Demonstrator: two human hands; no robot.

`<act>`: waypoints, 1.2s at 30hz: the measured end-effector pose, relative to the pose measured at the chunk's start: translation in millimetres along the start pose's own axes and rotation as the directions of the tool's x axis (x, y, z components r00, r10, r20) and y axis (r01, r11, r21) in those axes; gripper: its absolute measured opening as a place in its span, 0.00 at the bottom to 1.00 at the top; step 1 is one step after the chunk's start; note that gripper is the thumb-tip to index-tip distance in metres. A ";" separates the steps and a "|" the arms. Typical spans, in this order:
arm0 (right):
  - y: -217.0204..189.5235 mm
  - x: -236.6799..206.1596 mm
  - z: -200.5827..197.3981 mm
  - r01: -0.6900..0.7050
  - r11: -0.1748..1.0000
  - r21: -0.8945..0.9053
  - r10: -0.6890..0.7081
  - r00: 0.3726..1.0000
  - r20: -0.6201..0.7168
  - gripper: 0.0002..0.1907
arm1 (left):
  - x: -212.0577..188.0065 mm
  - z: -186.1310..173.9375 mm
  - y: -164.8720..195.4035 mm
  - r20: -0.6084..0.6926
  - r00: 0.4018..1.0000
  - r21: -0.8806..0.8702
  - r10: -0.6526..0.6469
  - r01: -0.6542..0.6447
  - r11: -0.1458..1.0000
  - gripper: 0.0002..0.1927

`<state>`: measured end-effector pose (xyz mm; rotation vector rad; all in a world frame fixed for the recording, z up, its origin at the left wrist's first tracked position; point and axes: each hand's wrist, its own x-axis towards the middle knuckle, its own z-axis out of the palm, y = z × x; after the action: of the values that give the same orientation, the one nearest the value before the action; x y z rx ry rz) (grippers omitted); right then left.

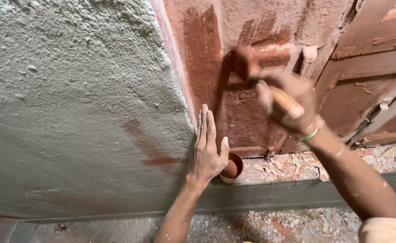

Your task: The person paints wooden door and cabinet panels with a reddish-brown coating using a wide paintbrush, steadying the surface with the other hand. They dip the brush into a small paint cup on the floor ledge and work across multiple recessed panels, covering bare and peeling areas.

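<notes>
My right hand [288, 101] grips a paintbrush by its pale wooden handle [286, 103]; the brush head [247, 60], blurred with motion, lies against a wall section [207, 58] covered in wet reddish-brown paint. My left hand [207, 150] rests flat, fingers together, on the corner where that painted section meets a rough grey plastered wall [72, 103]. Just right of the left hand's thumb stands a small round tin [233, 168] holding reddish-brown paint. A green band circles my right wrist.
A reddish-brown wooden door or frame [369, 76] stands at the right. A grey ledge [274, 195] runs along the bottom. Paint flakes and rubble [297, 166] litter the floor. Red smears [150, 153] mark the grey plaster.
</notes>
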<state>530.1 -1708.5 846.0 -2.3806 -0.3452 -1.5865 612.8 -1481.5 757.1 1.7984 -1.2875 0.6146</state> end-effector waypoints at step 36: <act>-8.3 0.9 -13.0 -0.029 0.966 0.258 -0.034 0.971 0.237 0.03 | 60.6 8.7 -7.7 0.066 0.985 0.055 -0.161 0.158 0.986 0.45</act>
<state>516.4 -1705.1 852.4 -2.3646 -0.5677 -1.1697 641.0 -1519.9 796.4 1.9575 -1.1691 0.5022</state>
